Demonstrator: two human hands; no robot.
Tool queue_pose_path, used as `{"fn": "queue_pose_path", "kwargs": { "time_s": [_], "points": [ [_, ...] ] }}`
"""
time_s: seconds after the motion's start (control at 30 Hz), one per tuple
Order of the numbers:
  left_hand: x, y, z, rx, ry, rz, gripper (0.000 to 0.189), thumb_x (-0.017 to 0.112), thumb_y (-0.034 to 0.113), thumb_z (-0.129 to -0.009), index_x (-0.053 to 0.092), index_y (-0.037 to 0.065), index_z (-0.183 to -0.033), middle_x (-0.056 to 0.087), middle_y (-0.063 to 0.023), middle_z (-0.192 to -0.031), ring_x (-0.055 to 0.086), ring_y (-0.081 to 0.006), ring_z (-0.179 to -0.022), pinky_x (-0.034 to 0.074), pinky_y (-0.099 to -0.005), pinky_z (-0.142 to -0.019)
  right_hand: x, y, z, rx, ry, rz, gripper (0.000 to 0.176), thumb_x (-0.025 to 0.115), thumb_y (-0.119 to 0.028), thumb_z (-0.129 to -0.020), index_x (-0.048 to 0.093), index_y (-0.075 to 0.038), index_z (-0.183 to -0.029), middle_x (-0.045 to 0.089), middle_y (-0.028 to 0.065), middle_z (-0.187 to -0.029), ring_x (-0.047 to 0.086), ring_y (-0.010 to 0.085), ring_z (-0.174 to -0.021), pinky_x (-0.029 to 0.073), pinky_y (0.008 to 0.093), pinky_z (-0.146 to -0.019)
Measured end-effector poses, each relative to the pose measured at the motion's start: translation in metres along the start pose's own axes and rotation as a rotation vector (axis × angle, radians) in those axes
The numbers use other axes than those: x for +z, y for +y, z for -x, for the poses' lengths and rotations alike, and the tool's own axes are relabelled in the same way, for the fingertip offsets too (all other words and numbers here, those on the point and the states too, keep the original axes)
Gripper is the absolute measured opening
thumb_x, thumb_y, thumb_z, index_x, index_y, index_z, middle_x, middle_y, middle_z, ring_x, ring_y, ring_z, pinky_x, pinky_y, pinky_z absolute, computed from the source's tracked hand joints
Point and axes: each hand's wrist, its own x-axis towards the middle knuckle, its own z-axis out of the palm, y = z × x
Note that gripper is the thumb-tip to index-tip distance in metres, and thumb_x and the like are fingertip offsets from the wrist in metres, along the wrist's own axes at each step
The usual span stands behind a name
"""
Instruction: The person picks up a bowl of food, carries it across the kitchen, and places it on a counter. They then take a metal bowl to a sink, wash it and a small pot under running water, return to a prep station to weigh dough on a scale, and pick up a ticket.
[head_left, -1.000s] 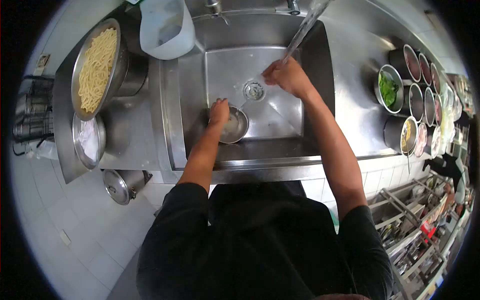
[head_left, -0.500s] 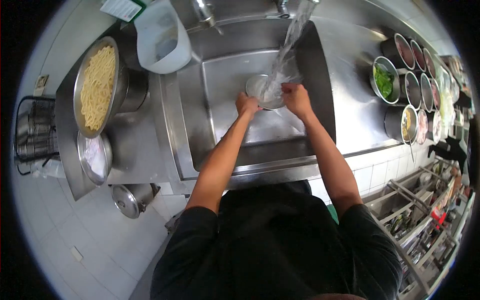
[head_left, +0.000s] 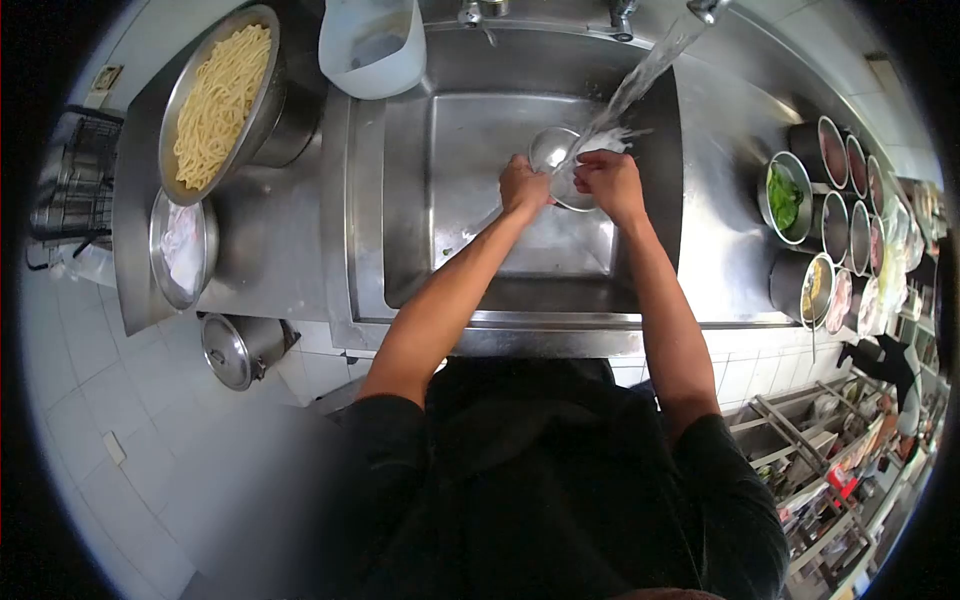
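Observation:
In the head view, a round metal bowl (head_left: 551, 148) is held low inside the steel sink (head_left: 480, 200). A stream of water (head_left: 645, 82) from the tap at the upper right strikes the bowl and splashes off to the right. My left hand (head_left: 525, 187) grips the bowl's left rim, with the fingers closed around it. On the bowl's right side, my right hand (head_left: 612, 185) has its fingers curled together over the inside. What those fingers hold, if anything, is hidden. Splashing water covers part of the bowl.
At left are a large bowl of noodles (head_left: 222, 110), a bowl with a white bag (head_left: 183, 255) and a lidded pot (head_left: 235, 350). A white plastic container (head_left: 375, 60) stands behind the sink's left corner. Leafy greens (head_left: 784, 196) and several metal food containers line the right counter.
The camera view has shifted, so the sink sits further right and higher in the picture. My hands stay at the bowl under the stream. A dark blur now shows at the lower left.

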Motion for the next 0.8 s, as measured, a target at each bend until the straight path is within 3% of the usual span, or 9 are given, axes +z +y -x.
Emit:
{"fn": "queue_pose_path", "kwargs": {
  "time_s": [0.1,0.2,0.3,0.4,0.63,0.67,0.73,0.77,0.8],
  "points": [
    [-0.028,-0.019,0.009,-0.031,0.067,0.225,0.019,0.057,-0.004,-0.076,0.048,-0.006,-0.092,0.056,-0.0184,-0.097,0.064,-0.0293,-0.084,0.060,-0.0366,-0.052,0.002,-0.010,0.007,0.034,-0.005,-0.072,0.021,0.060,0.003,-0.076,0.065,0.010,-0.096,0.068,0.0148,-0.079,0.066,0.0171,-0.066,0.054,0.0278,-0.063],
    [-0.064,-0.039,0.027,-0.198,-0.033,0.517,0.020,0.058,-0.002,-0.075,0.047,-0.003,-0.091,0.055,-0.0159,-0.097,0.061,-0.0308,-0.080,0.060,-0.0447,-0.067,0.003,-0.010,0.008,0.027,-0.041,-0.111,0.019,0.061,0.004,-0.075,0.065,0.010,-0.093,0.068,0.0144,-0.079,0.067,0.0182,-0.068,0.054,0.0280,-0.063],
    [-0.060,-0.051,0.016,-0.280,-0.093,0.380,0.018,0.055,0.000,-0.077,0.048,-0.003,-0.093,0.058,-0.0192,-0.094,0.061,-0.0353,-0.080,0.057,-0.0476,-0.073,0.004,-0.004,-0.004,-0.065,-0.072,0.097,0.020,0.071,-0.004,-0.067,0.069,0.004,-0.084,0.067,0.0117,-0.070,0.066,0.0155,-0.066,0.052,0.0301,-0.061],
    [-0.031,-0.004,0.004,0.283,-0.236,-0.660,0.016,0.052,0.005,-0.080,0.049,-0.003,-0.094,0.060,-0.0225,-0.092,0.060,-0.0408,-0.084,0.052,-0.0480,-0.073,0.005,-0.041,0.009,-0.142,-0.031,0.155,0.018,0.071,-0.008,-0.063,0.069,0.002,-0.077,0.067,0.0137,-0.068,0.066,0.0175,-0.064,0.052,0.0309,-0.062],
    [0.004,0.032,-0.035,0.966,-0.050,-0.848,0.015,0.056,0.013,-0.082,0.054,0.004,-0.094,0.061,-0.0204,-0.088,0.058,-0.0431,-0.087,0.047,-0.0490,-0.074,-0.002,-0.064,0.006,-0.262,0.108,0.204,0.010,0.069,-0.002,-0.067,0.070,0.002,-0.076,0.068,0.0120,-0.070,0.066,0.0157,-0.067,0.052,0.0289,-0.068],
    [-0.007,0.040,-0.014,0.946,0.076,-0.718,0.019,0.061,0.017,-0.081,0.060,0.001,-0.091,0.065,-0.0140,-0.083,0.062,-0.0320,-0.079,0.051,-0.0410,-0.074,-0.001,-0.064,0.009,-0.265,0.113,0.161,0.010,0.069,-0.003,-0.066,0.070,0.002,-0.075,0.068,0.0118,-0.070,0.066,0.0157,-0.067,0.052,0.0287,-0.068],
    [-0.028,0.025,-0.002,0.645,-0.087,-0.477,0.016,0.061,0.012,-0.078,0.052,0.002,-0.088,0.059,-0.0160,-0.082,0.060,-0.0307,-0.071,0.052,-0.0429,-0.070,-0.002,-0.070,0.016,-0.266,0.116,0.140,0.010,0.068,-0.003,-0.066,0.070,0.001,-0.074,0.068,0.0111,-0.070,0.065,0.0153,-0.067,0.052,0.0283,-0.067],
    [-0.038,0.023,0.012,0.250,-0.203,-0.210,0.015,0.062,0.007,-0.076,0.050,0.002,-0.081,0.056,-0.0100,-0.081,0.058,-0.0215,-0.066,0.055,-0.0404,-0.063,-0.003,-0.074,0.020,-0.257,0.112,0.163,0.010,0.068,-0.004,-0.066,0.071,0.000,-0.075,0.068,0.0107,-0.070,0.065,0.0148,-0.066,0.052,0.0281,-0.067],
    [-0.044,-0.002,0.011,0.046,-0.257,0.099,0.014,0.061,0.002,-0.074,0.047,0.003,-0.076,0.052,-0.0057,-0.077,0.057,-0.0186,-0.068,0.056,-0.0378,-0.053,-0.003,-0.074,0.020,-0.212,0.070,0.209,0.012,0.068,-0.002,-0.065,0.072,-0.001,-0.076,0.069,0.0098,-0.071,0.065,0.0150,-0.066,0.052,0.0284,-0.067]
  ]
}}
